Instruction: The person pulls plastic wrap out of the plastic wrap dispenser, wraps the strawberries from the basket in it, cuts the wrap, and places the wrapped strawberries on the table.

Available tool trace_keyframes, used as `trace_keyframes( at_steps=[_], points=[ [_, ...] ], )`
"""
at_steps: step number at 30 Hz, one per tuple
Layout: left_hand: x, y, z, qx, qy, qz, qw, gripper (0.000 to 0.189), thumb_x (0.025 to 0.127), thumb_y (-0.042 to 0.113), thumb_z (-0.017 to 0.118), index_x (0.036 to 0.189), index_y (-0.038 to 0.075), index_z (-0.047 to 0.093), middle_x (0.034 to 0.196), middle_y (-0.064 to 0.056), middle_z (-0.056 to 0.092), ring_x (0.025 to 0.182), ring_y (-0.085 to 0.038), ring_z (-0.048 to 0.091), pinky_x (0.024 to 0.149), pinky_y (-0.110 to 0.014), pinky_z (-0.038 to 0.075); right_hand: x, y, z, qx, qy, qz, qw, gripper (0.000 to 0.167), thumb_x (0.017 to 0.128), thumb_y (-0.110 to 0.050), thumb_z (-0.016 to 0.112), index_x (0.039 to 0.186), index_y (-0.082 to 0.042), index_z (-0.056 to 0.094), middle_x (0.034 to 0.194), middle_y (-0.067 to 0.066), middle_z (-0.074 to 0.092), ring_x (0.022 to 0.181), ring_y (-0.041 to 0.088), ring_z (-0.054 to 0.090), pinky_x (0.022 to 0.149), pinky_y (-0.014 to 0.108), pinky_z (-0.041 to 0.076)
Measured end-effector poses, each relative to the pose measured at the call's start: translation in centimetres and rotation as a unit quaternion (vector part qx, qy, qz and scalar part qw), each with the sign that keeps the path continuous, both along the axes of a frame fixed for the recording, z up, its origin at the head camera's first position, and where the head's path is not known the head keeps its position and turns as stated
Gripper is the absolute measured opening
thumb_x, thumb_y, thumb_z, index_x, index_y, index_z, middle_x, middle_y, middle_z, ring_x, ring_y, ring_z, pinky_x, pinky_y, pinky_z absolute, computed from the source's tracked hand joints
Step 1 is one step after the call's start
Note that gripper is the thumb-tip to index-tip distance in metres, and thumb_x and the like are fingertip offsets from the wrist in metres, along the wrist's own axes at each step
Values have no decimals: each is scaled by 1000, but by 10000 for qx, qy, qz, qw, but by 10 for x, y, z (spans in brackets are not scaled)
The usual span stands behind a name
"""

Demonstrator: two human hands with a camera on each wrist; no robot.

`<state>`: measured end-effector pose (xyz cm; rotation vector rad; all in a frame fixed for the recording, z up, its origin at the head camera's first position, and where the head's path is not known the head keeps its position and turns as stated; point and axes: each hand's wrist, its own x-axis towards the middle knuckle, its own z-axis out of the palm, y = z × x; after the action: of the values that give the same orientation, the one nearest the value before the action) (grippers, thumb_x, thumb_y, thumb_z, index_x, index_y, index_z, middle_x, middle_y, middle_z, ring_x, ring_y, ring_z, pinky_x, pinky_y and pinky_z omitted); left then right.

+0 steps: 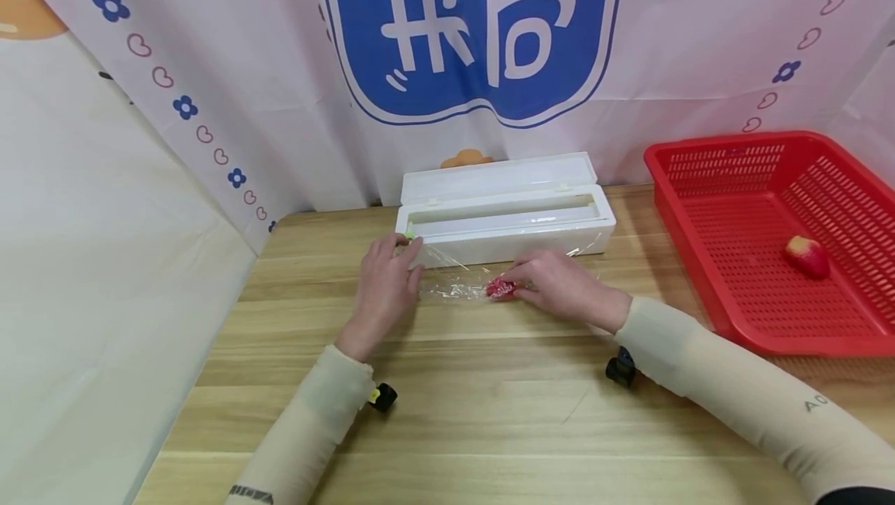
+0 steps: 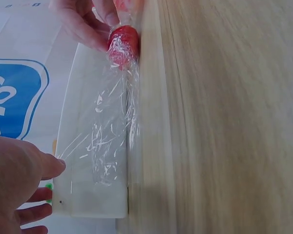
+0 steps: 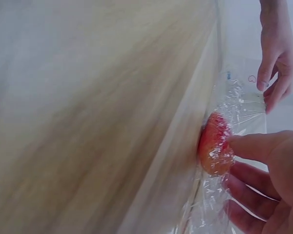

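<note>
A long white wrap dispenser box [image 1: 524, 243] lies along the back of the table, lid raised. Clear plastic film [image 1: 450, 288] stretches in front of it. My right hand [image 1: 559, 281] grips a small red-and-yellow fruit [image 1: 500, 288] with film over it. In the right wrist view, the thumb presses the fruit [image 3: 216, 144] from the side, the other fingers beneath. My left hand [image 1: 387, 280] is at the box's left end, fingers spread and touching its front edge. A bright green piece [image 2: 49, 191] shows between those fingers.
A red plastic basket [image 1: 706, 256] stands to the right, holding another red-and-yellow fruit [image 1: 807, 256]. Behind the box hangs a white curtain [image 1: 266, 62] with a blue emblem. A light wooden table [image 1: 482, 412] lies under both arms.
</note>
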<state>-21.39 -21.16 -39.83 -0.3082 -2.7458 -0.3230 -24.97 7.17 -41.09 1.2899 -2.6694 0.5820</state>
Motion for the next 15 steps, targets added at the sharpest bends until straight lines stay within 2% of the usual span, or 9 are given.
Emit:
trace_keyframes(
  at_steps=[8,15],
  points=[
    [0,-8,3,-125,-8,-190,9997,41,95,18,65,134,5,60,132,-12,60,126,-30,52,110,-46,44,1,-4,6,259,-119,-188,9994,24,86,-19,77,109,-17,76,109,3,73,98,20,68,89,39,58],
    [0,-12,5,-185,-91,-320,9993,41,96,18,63,135,5,59,133,-12,60,125,-31,53,110,-45,44,0,-6,11,418,-138,-173,9989,22,86,-21,77,108,-19,76,102,0,72,93,17,66,84,36,58]
  ],
)
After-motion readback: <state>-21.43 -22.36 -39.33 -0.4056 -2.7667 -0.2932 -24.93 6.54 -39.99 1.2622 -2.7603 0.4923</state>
